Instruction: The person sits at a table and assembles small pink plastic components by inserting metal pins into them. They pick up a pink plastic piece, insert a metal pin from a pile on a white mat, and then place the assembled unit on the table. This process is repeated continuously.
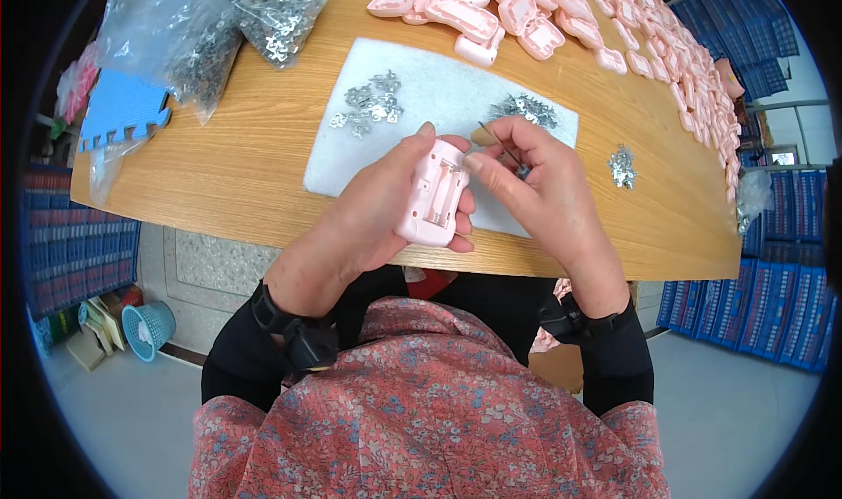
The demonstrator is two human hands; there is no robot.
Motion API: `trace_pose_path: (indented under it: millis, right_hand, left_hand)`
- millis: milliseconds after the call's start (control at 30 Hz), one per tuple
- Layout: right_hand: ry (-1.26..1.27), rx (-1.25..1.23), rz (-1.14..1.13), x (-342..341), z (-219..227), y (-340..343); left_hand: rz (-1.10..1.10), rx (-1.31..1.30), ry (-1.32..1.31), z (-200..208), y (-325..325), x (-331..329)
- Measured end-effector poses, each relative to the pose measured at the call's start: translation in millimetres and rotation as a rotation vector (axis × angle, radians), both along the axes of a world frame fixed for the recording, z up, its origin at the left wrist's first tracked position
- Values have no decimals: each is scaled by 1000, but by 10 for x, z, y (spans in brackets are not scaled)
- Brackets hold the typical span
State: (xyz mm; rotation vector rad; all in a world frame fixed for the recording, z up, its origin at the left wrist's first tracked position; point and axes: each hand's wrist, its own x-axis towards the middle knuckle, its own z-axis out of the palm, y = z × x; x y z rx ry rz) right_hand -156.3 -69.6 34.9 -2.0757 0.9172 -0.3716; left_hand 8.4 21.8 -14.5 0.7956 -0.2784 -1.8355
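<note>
My left hand (pixel 368 188) is closed around a pale pink plastic housing (pixel 427 227) with an open battery compartment facing up. The housing is tilted, its far end close to my right fingers. My right hand (pixel 548 183) is closed, with a thin dark metal tool (pixel 498 139) between its fingers; I cannot make out its exact kind. My right thumb and fingertips are at the housing's upper right edge and hide what lies there. Under both hands is a white foam sheet (pixel 342 161). A loose pile of small metal battery contacts (pixel 373 103) lies on its left, another pile (pixel 524 109) on its right.
Many pink housings (pixel 460 15) cover the wooden table's (pixel 237 192) far side and right edge. Clear bags of metal pieces (pixel 276 17) sit at the far left by a blue foam mat (pixel 123 109). A small metal pile (pixel 623 167) lies right of the sheet. Blue crates (pixel 754 310) stand beyond.
</note>
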Motion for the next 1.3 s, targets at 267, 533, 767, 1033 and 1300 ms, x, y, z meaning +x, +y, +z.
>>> trace_pose_path:
  millis: [267, 533, 767, 1033, 1300]
  right_hand:
    - [-105, 303, -19, -21, -76, 37]
    - [-224, 693, -28, -81, -27, -38]
    - [-194, 682, -68, -150, -8, -17]
    - [-357, 590, -103, -194, -19, 141]
    - [-403, 411, -59, -268, -95, 131]
  left_hand:
    - [19, -16, -53, 22, 21, -28]
    - [9, -125, -235, -87, 23, -48]
    - [-14, -333, -704, 60, 116, -77]
    - [111, -511, -1285, 57, 95, -196]
    - [-56, -81, 173, 129, 73, -2]
